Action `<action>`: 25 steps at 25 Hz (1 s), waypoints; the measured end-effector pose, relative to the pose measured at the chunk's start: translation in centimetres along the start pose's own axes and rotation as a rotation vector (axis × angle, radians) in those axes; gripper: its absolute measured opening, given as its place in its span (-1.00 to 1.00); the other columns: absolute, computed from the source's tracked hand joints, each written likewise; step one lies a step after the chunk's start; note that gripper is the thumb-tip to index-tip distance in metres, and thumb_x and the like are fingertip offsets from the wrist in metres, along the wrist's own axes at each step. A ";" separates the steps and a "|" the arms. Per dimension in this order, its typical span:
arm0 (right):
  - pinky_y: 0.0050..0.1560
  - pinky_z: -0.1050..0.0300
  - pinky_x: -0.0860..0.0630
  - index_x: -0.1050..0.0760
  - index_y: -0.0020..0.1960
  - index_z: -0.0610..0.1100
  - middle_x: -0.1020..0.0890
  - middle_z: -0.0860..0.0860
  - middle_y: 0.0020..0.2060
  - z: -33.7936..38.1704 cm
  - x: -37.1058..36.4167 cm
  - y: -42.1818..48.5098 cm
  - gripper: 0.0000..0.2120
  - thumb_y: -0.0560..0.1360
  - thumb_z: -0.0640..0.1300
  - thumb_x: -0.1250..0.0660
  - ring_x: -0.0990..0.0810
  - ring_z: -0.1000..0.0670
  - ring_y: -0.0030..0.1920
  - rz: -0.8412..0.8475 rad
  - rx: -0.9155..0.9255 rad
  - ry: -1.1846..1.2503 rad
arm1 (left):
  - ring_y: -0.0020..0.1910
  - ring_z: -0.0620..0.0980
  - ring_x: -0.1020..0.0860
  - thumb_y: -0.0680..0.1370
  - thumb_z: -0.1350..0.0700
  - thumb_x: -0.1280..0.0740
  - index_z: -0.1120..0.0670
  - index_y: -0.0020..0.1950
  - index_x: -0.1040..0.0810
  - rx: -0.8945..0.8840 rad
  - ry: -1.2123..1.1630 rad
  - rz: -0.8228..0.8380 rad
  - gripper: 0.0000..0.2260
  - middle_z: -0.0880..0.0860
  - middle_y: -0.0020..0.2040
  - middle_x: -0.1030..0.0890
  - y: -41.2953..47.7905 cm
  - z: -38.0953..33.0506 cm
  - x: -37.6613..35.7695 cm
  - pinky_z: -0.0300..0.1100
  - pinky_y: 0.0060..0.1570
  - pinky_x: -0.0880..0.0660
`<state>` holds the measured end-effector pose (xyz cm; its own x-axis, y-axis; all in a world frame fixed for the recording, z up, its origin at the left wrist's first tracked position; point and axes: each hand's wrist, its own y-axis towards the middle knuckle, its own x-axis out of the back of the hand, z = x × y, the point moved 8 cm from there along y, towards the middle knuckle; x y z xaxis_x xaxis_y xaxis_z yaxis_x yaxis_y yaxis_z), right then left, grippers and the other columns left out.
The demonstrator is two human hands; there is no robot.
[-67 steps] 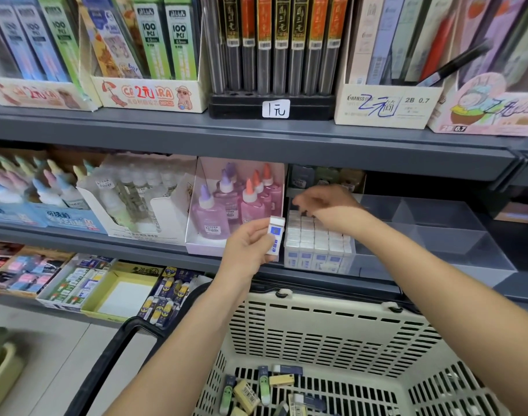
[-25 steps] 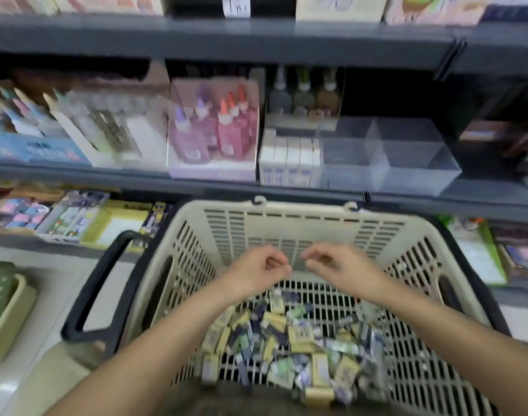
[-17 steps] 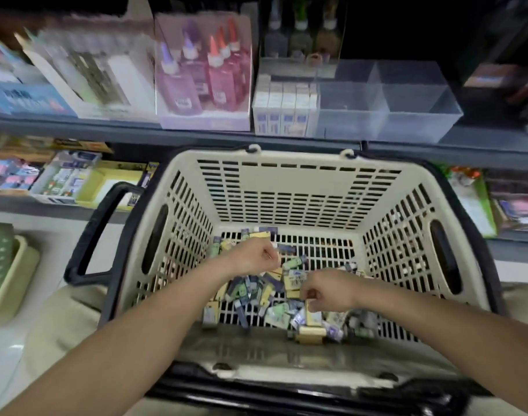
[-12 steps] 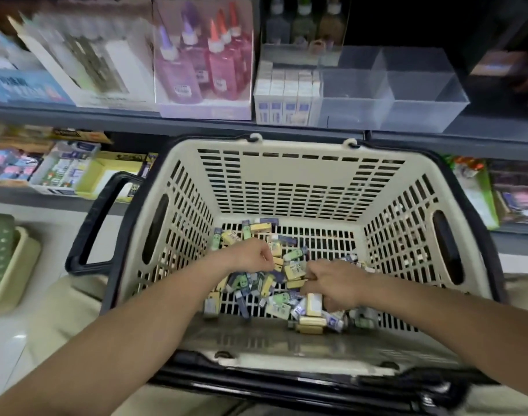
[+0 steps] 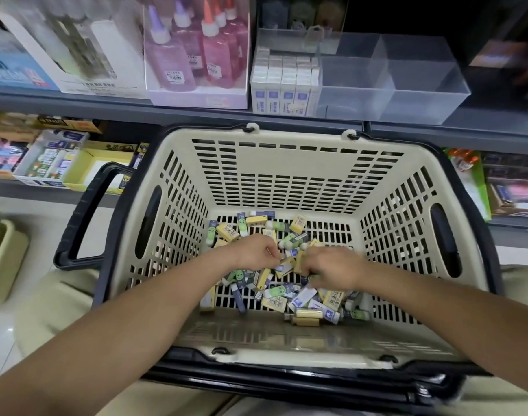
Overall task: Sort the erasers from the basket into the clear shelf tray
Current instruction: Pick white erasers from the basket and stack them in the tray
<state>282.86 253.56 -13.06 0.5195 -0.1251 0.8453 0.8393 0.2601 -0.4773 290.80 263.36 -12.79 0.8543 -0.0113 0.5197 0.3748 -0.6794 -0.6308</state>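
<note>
A cream basket point(image 5: 286, 175) with black handles sits below the shelf, and both my hands are down inside it. Several loose erasers point(image 5: 274, 298), yellow, green and white-blue, lie on its floor. My left hand point(image 5: 256, 250) has its fingers curled and its fingertips touch a yellow eraser point(image 5: 287, 261); a grip is not visible. My right hand point(image 5: 329, 268) is closed around an upright yellow eraser point(image 5: 298, 261) in the pile. The clear shelf tray point(image 5: 386, 85) stands on the shelf above, with white erasers point(image 5: 283, 82) stacked in its left compartment.
Pink and purple glue bottles point(image 5: 196, 52) in a display box stand left of the tray. A box of clear bottles point(image 5: 76, 46) is further left. The lower shelf holds small boxes of stationery point(image 5: 55, 157). A green tub point(image 5: 1, 259) sits on the floor at left.
Both hands came down from the shelf tray into the basket and now dig in the eraser pile. The white eraser held earlier is gone from my left hand. The view tilted downward.
</note>
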 end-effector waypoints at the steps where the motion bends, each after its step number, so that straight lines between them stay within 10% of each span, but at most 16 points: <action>1: 0.02 0.04 -0.52 -0.44 0.20 -0.05 -0.45 0.00 0.11 1.5 -1.6 -0.2 -0.68 0.50 0.04 -0.30 -0.50 -0.03 0.12 0.102 0.086 -0.074 | -0.10 -0.13 -0.49 0.55 0.07 -0.30 0.10 0.15 -0.54 -0.004 0.005 0.007 -0.79 -0.06 -0.04 -0.49 0.0 -0.1 -0.2 -0.30 -0.17 -0.43; 4: -0.04 0.03 -0.53 -0.47 0.17 -0.09 -0.50 -0.01 0.03 1.4 -1.3 0.3 -0.72 0.49 -0.06 -0.31 -0.52 -0.03 0.03 0.077 0.058 -0.077 | -0.15 -0.15 -0.50 0.54 0.07 -0.32 0.11 0.14 -0.55 -0.011 -0.017 0.035 -0.79 -0.05 -0.04 -0.51 -0.2 -0.4 -0.8 -0.37 -0.28 -0.41; 11: -0.11 0.13 -0.53 -0.59 -0.04 -0.12 -0.58 0.10 -0.26 -0.8 0.7 0.6 -0.80 0.39 -0.05 -0.47 -0.53 0.12 -0.24 -0.069 -0.210 0.729 | -0.31 -0.07 -0.49 0.50 0.18 -0.38 0.18 0.12 -0.50 0.048 -0.233 0.009 -0.78 0.04 -0.15 -0.56 0.0 -0.3 -0.8 -0.27 -0.38 -0.43; 19: -0.11 0.16 -0.41 -0.54 0.17 -0.01 -0.56 0.03 0.07 0.7 -2.9 -0.6 -0.70 0.46 0.01 -0.36 -0.52 0.01 0.09 0.270 0.007 0.012 | -0.21 -0.07 -0.52 0.53 0.17 -0.32 0.15 0.15 -0.51 0.105 -0.429 -0.046 -0.80 0.10 -0.08 -0.53 0.0 0.3 -0.1 -0.27 -0.25 -0.52; 25: -0.01 0.06 -0.51 -0.48 0.02 -0.03 -0.58 0.03 -0.04 1.6 -3.8 -1.1 -0.84 0.45 -0.08 -0.37 -0.51 0.01 -0.02 0.313 0.012 0.053 | -0.03 0.01 -0.60 0.61 0.14 -0.20 0.18 0.32 -0.39 0.165 -0.503 0.036 -0.71 0.15 0.08 -0.59 -0.6 0.3 -0.8 -0.13 0.04 -0.56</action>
<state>279.75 255.32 -15.34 0.7603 -0.0863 0.6439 0.6354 0.3054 -0.7093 289.95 263.97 -12.99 0.9196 0.3487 0.1808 0.3592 -0.5602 -0.7465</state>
